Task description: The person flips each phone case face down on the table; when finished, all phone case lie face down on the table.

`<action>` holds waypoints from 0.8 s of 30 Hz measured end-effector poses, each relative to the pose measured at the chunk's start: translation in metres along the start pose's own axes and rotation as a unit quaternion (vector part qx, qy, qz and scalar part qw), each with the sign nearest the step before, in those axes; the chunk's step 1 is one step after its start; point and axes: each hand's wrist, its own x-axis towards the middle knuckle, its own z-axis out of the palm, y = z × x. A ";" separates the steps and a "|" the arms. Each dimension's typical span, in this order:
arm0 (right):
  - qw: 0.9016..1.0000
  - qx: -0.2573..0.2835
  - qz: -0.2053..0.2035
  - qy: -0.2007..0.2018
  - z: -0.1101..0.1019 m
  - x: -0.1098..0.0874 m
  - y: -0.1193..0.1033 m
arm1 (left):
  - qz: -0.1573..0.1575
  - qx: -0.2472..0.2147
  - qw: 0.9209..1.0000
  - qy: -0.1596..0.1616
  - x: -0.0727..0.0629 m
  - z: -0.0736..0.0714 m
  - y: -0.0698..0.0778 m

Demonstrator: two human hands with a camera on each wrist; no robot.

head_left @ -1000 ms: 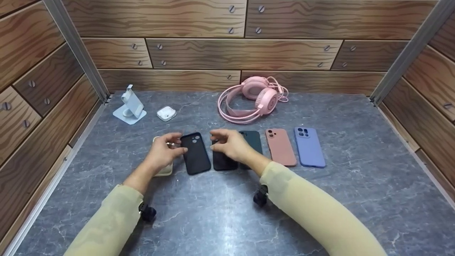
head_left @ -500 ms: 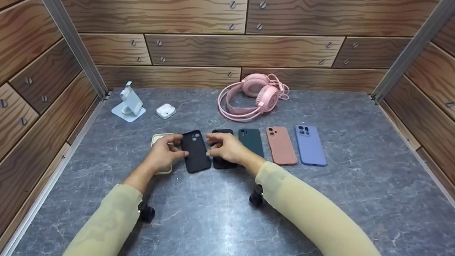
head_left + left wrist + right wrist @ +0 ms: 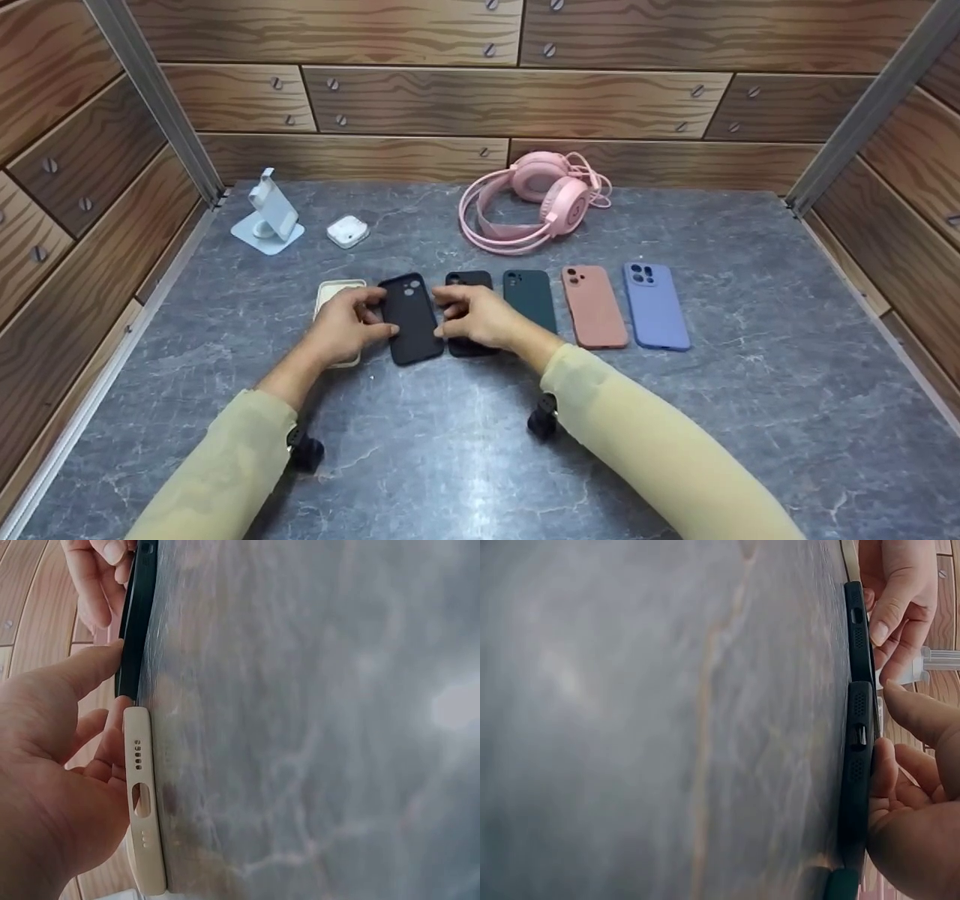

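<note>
The left hand (image 3: 341,326), fingers relaxed, touches the left edge of a black phone case (image 3: 412,322) on the desk (image 3: 420,457); the right hand (image 3: 480,319), likewise loose, is at its right edge. A cream case (image 3: 341,286) lies just left, a second black case (image 3: 471,278) just right, pink headphones (image 3: 564,208) farther back

Toward the back of the grey marble-patterned tabletop (image 3: 420,472), pink over-ear headphones (image 3: 564,206) lie with their cable (image 3: 601,200) bunched behind. Well to their left sits a small white rounded-square case (image 3: 348,232), and past it a pale stand (image 3: 279,214) leans back on its flat base. Wood-print panels (image 3: 420,101) rise behind, between metal posts (image 3: 152,94).
</note>
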 end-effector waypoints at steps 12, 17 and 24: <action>0.999 -0.036 -0.005 -0.014 0.002 0.000 -0.001 | -0.010 0.019 1.000 0.001 -0.001 0.000 0.001; 0.999 -0.038 -0.006 -0.019 0.001 -0.001 -0.002 | -0.005 0.020 1.000 0.000 -0.001 0.001 0.001; 0.999 -0.022 -0.012 -0.021 0.001 0.000 -0.002 | 0.008 0.029 1.000 -0.004 0.000 0.001 0.002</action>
